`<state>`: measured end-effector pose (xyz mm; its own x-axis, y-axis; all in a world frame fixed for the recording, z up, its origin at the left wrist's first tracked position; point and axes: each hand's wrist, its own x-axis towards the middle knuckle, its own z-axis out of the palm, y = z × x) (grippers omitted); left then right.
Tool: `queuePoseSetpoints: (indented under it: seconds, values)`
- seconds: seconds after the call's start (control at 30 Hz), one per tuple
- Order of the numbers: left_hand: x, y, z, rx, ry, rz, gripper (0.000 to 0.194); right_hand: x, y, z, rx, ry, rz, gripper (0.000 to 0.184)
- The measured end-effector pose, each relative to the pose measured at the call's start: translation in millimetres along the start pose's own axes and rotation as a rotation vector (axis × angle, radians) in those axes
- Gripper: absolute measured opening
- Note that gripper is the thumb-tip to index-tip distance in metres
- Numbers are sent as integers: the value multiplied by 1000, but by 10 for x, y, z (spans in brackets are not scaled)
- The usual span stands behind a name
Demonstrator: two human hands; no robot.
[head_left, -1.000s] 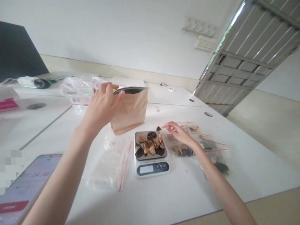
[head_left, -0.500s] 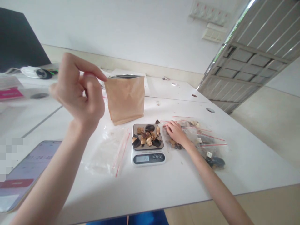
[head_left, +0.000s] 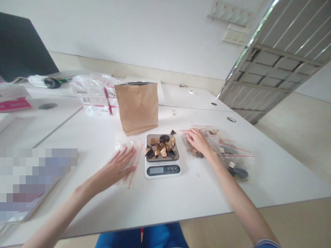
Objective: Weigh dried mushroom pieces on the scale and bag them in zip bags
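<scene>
My left hand (head_left: pixel 120 163) lies flat with fingers spread on a clear zip bag (head_left: pixel 132 174) with a red strip, left of the scale. On the right, the fingers of my right hand (head_left: pixel 198 140) are bent around the upper left edge of a clear zip bag (head_left: pixel 192 151) that holds brown pieces. Between the hands stands a white digital scale (head_left: pixel 163 175), its display reading about 155. Dark and tan dried pieces (head_left: pixel 162 146), like broken shell or dried mushroom, are heaped on its brown tray. One dark piece (head_left: pixel 173 132) sits just behind the tray.
A brown paper pouch (head_left: pixel 137 108) stands upright with its top open behind the scale. More filled zip bags (head_left: pixel 238 168) overlap at the right. Plastic-wrapped boxes (head_left: pixel 95 100) and a dark monitor (head_left: pixel 26 48) are at the back left. A partly blurred phone (head_left: pixel 49 187) lies at the left.
My left hand has come down from the pouch's upper left corner and now rests on the clear zip bag, fingers spread. My right hand has shifted slightly to the right over the bags.
</scene>
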<state>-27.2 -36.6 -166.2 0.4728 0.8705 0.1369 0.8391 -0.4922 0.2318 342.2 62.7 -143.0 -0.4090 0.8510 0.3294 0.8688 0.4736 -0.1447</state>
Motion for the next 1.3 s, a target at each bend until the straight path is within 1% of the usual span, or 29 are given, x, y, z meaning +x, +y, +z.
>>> queuePoseSetpoints:
  seconds: [0.03,0.1,0.17,0.2,0.23,0.27,0.3,0.37,0.43,0.47,0.5,0.57,0.6,0.67,0.73,0.8,0.83,0.87,0.9,1.0,1.07,1.13,1.23,1.3]
  values:
    - [-39,-19,81,-1,14,4,55,-12,-48,-39,3,47,13,26]
    - [-73,-22,128,-17,39,4,52,-34,-194,-134,52,172,30,26]
    - [-64,25,47,-41,90,-33,50,-49,-403,-245,165,289,37,24]
    - [-50,70,-26,-56,135,-66,49,-51,-528,-302,242,318,39,23]
    - [-32,131,-111,-71,199,-108,49,-48,-663,-358,330,318,46,22]
    - [-11,207,-200,-88,278,-151,47,-39,-806,-410,426,286,56,21]
    - [12,295,-285,-110,361,-178,46,-26,-954,-458,533,223,65,22]
    - [61,494,-419,-159,525,-202,44,13,-1249,-533,742,32,70,25]
    - [112,687,-489,-195,626,-169,43,62,-1513,-573,916,-127,58,30]
    - [137,770,-503,-209,655,-137,43,86,-1622,-579,987,-163,43,31]
    - [159,839,-507,-224,673,-102,42,110,-1711,-575,1048,-167,24,31]
    - [185,931,-509,-274,698,-84,42,151,-1815,-546,1138,-113,-2,28]
    - [188,952,-515,-317,713,-118,41,167,-1827,-523,1176,-84,1,28]
    - [175,953,-550,-437,779,-265,41,185,-1773,-471,1246,-68,58,33]
    - [146,914,-604,-580,928,-407,41,179,-1633,-423,1285,-45,146,39]
    - [116,854,-645,-711,1106,-463,40,143,-1446,-391,1258,44,197,41]
    - [105,822,-652,-759,1167,-467,40,112,-1350,-381,1217,100,204,40]
    - [97,792,-648,-792,1196,-469,39,74,-1260,-373,1158,149,203,39]
    - [92,766,-633,-811,1194,-477,38,28,-1182,-364,1076,183,200,36]
    - [94,726,-534,-795,1056,-532,41,-128,-1060,-290,761,233,196,29]
    - [96,740,-443,-787,948,-573,46,-219,-1079,-173,594,231,163,32]
    - [88,782,-350,-803,886,-606,51,-273,-1153,-9,496,201,118,41]
    - [65,858,-226,-825,882,-648,54,-287,-1288,236,357,163,124,54]
    - [57,898,-161,-835,909,-666,56,-276,-1356,342,269,181,165,55]
